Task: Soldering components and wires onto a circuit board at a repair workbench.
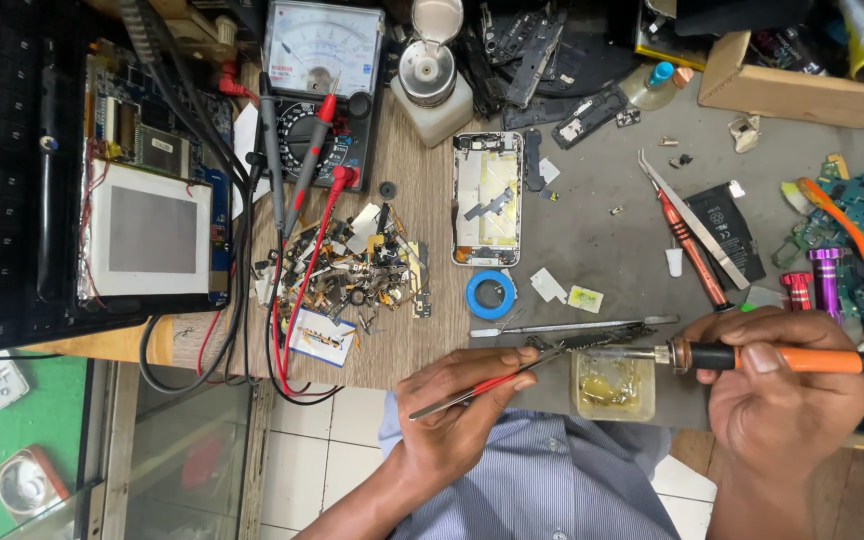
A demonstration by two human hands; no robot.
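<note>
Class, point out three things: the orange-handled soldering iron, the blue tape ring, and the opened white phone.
Orange-handled soldering iron point(792, 358), head view, on its handle.
Blue tape ring point(473, 297), head view, on its left rim.
Opened white phone point(487, 200), head view, on its middle.

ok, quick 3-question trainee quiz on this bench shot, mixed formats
1. Multiple choice: what does the right hand hold?
A. a multimeter probe
B. a soldering iron with an orange handle
C. a purple screwdriver

2. True or false: the opened phone lies under the left hand.

3. Fill in: the left hand holds a thin pair of ____ with red on the handle, pointed at the dark circuit strip.

Key
1. B: the soldering iron points left, its tip over the small yellowish tub.
2. False: the phone lies farther up the bench, beside the blue tape ring.
3. tweezers
</note>
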